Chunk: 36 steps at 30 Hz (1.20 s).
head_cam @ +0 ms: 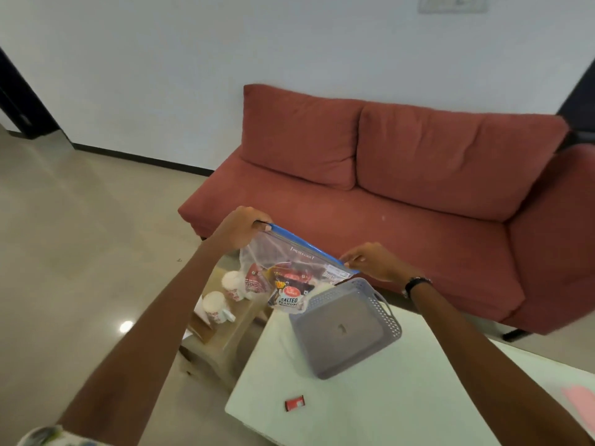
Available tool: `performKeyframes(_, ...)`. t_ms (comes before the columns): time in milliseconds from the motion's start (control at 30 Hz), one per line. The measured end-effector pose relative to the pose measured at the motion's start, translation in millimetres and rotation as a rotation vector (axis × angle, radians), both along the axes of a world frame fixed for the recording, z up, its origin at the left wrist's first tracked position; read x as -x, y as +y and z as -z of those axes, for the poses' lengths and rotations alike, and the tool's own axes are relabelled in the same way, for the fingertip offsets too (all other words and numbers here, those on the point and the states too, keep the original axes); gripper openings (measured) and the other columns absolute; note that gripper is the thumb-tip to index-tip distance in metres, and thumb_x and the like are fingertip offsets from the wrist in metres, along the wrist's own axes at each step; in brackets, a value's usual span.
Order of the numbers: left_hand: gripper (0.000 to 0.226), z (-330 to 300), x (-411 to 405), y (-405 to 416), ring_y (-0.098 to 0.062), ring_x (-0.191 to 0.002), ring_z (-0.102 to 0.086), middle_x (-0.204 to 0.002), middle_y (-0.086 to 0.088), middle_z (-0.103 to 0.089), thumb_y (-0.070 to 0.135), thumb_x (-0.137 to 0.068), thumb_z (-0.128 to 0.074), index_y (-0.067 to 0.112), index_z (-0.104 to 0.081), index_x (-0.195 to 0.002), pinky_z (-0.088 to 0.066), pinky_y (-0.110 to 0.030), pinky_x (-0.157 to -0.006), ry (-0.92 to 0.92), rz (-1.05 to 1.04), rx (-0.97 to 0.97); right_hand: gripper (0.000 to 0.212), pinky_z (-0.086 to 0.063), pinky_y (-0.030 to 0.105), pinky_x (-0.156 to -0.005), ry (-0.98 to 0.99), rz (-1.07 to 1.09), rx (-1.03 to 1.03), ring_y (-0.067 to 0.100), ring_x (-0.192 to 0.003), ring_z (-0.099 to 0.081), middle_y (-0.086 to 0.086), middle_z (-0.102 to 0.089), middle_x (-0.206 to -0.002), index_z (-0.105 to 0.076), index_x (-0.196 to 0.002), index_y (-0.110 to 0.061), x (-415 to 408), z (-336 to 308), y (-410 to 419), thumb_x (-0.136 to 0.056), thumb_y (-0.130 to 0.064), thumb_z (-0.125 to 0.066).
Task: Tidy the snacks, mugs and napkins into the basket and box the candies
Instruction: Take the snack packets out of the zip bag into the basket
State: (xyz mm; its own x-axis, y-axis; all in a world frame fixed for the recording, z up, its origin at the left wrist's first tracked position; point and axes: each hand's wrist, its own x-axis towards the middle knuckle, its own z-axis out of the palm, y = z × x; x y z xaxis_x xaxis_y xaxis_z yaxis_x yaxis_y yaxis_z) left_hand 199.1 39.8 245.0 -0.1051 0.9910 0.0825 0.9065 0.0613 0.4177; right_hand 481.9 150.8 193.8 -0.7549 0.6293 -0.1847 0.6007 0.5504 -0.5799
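Observation:
I hold a clear zip bag (289, 262) with a blue seal strip in the air, above the far corner of the white table (370, 397). My left hand (240, 225) pinches the strip's left end and my right hand (370, 260) pinches its right end. Inside the bag lie several snack packets, one marked salted peanuts (288, 297). A grey perforated basket (346, 329) stands on the table just under the bag, with nothing in it. Two white mugs (215, 305) (233, 283) sit on a low wooden stool (225, 336) to the left. A small red candy (294, 403) lies on the table's near part.
A red sofa (402, 188) stands against the white wall behind the table. Something pink (579, 403) shows at the table's right edge. Bare tiled floor (80, 236) spreads to the left, with a dark doorway (19, 101) at the far left.

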Motion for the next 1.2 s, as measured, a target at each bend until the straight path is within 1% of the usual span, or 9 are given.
performKeyframes(200, 0.016, -10.4, -77.3, -3.8, -0.011, -0.066, -0.055, -0.087, -0.014, -0.072, 0.012, -0.088, -0.06, 0.002, -0.071, -0.094, -0.038, -0.006, -0.059, -0.076, 0.113, 0.07, 0.025, -0.039, -0.001, -0.07, -0.023, -0.054, 0.037, 0.0, -0.084, -0.061, 0.002, -0.072, -0.111, -0.07, -0.11, -0.01, -97.1, -4.2, -34.4, -0.088, -0.019, -0.064)
performKeyframes(300, 0.017, -13.1, -106.5, -6.0, -0.014, -0.072, -0.057, -0.088, -0.013, -0.071, 0.013, -0.086, -0.063, 0.001, -0.071, -0.096, -0.039, -0.004, -0.06, -0.106, 0.132, 0.063, 0.017, -0.049, 0.011, -0.078, 0.107, 0.054, 0.194, -0.01, -0.071, -0.061, 0.002, -0.073, -0.095, -0.074, -0.099, -0.006, -132.2, -3.8, -49.4, -0.086, -0.014, -0.067)
performKeyframes(400, 0.014, -5.6, -132.7, -5.4, -0.017, -0.074, -0.058, -0.088, -0.015, -0.072, 0.009, -0.086, -0.062, 0.002, -0.072, -0.093, -0.038, -0.011, -0.06, -0.124, 0.063, 0.015, 0.015, -0.055, 0.03, -0.083, 0.263, 0.187, 0.449, 0.01, -0.078, -0.065, 0.011, -0.074, -0.092, -0.075, -0.092, -0.003, -157.6, -4.7, -66.3, -0.081, -0.013, -0.072)
performKeyframes(533, 0.013, 14.4, -179.0, -12.1, -0.025, -0.088, -0.063, -0.094, -0.013, -0.072, 0.006, -0.084, -0.06, 0.004, -0.07, -0.092, -0.046, -0.033, -0.078, -0.213, -0.074, -0.074, 0.002, -0.048, 0.027, -0.076, 0.388, 0.349, 0.6, 0.011, -0.071, -0.06, 0.002, -0.071, -0.074, -0.077, -0.074, -0.014, -165.7, 2.0, -94.5, -0.075, -0.016, -0.078)
performKeyframes(667, 0.017, 36.3, -244.9, -33.2, -0.03, -0.103, -0.057, -0.108, -0.016, -0.063, 0.007, -0.084, -0.061, 0.002, -0.062, -0.1, -0.042, -0.038, -0.092, -0.421, -0.333, -0.168, 0.018, -0.049, 0.031, -0.082, 0.414, 0.534, 0.697, 0.019, -0.077, -0.059, 0.011, -0.067, -0.077, -0.074, -0.085, 0.002, -162.3, 17.9, -119.3, -0.074, -0.012, -0.078)
performKeyframes(733, 0.008, 52.4, -275.8, -49.2, -0.032, -0.093, -0.062, -0.093, -0.018, -0.065, 0.018, -0.086, -0.06, 0.01, -0.059, -0.082, -0.045, -0.037, -0.083, -0.564, -0.399, -0.041, 0.017, -0.049, 0.029, -0.079, 0.418, 0.625, 0.722, 0.019, -0.074, -0.058, 0.013, -0.065, -0.076, -0.072, -0.082, 0.006, -160.4, 25.9, -129.2, -0.074, -0.008, -0.077)
performKeyframes(833, 0.032, 74.3, -309.8, -74.7, -0.032, -0.075, -0.063, -0.072, -0.018, -0.062, 0.035, -0.084, -0.06, 0.016, -0.049, -0.061, -0.053, -0.044, -0.079, -0.7, -0.381, 0.237, 0.009, -0.047, 0.01, -0.054, 0.424, 0.741, 0.736, 0.004, -0.05, -0.058, 0.001, -0.065, -0.057, -0.071, -0.068, -0.003, -163.4, 39.4, -140.3, -0.076, -0.007, -0.075)
performKeyframes(933, 0.032, 88.3, -323.8, -89.0, -0.033, -0.072, -0.064, -0.072, -0.015, -0.064, 0.036, -0.083, -0.064, 0.01, -0.055, -0.067, -0.056, -0.045, -0.079, -0.706, -0.341, 0.314, 0.011, -0.043, 0.007, -0.043, 0.416, 0.821, 0.724, 0.001, -0.044, -0.058, -0.004, -0.065, -0.052, -0.072, -0.069, -0.005, -169.0, 48.2, -152.9, -0.077, -0.012, -0.075)
performKeyframes(1200, 0.033, 99.9, -333.4, -95.8, -0.028, -0.079, -0.069, -0.086, -0.019, -0.072, 0.03, -0.089, -0.056, -0.001, -0.069, -0.084, -0.058, -0.038, -0.083, -0.738, -0.359, 0.388, 0.013, -0.045, 0.005, -0.047, 0.438, 0.859, 0.699, 0.004, -0.054, -0.061, 0.001, -0.066, -0.063, -0.069, -0.063, -0.01, -175.6, 56.6, -184.1, -0.074, -0.008, -0.075)
